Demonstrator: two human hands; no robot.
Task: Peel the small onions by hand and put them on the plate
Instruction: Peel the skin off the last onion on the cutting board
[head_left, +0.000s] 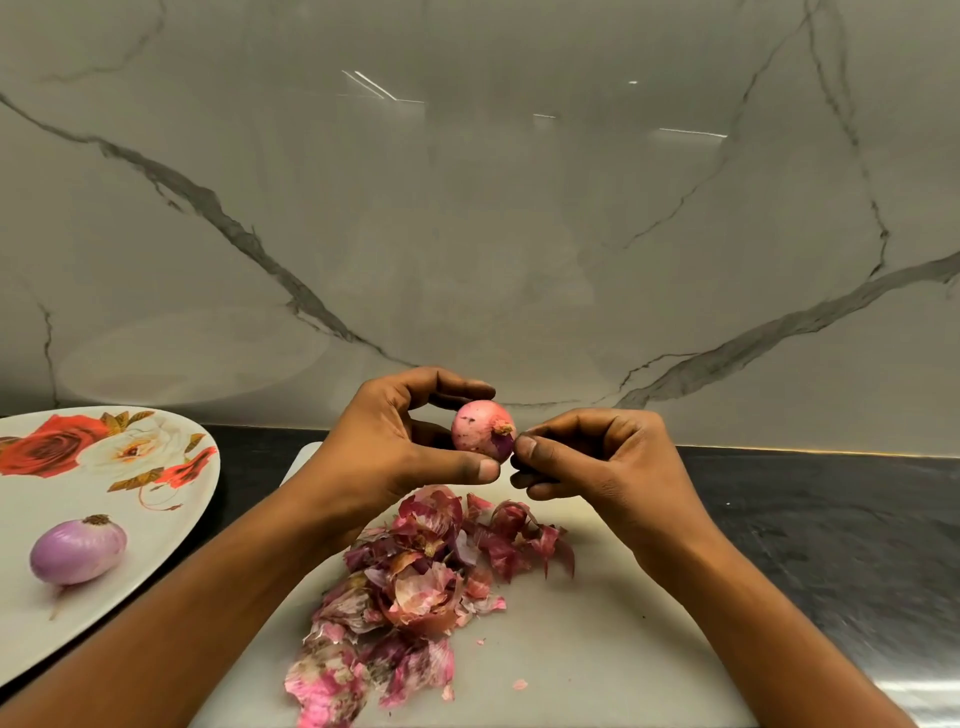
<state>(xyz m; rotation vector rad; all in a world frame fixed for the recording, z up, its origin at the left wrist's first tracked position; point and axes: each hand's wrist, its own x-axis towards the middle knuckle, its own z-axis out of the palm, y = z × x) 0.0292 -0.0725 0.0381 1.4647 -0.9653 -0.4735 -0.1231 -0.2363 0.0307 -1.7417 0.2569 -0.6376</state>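
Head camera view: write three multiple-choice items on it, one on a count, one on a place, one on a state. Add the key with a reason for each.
1. How many onions lie on the plate?
A. none
B. one
C. three

2. Where does the pile of peels lie?
A. on the plate
B. in a bowl
C. on the white board

3. What is the left hand doing?
A. holding an onion
B. lying flat on the board
C. hanging empty

Key:
1 B: a single peeled onion lies on it.
2 C: the peels are heaped on the board below the hands.
3 A: its thumb and fingers curl round the onion, while the right hand pinches the skin at its root end.
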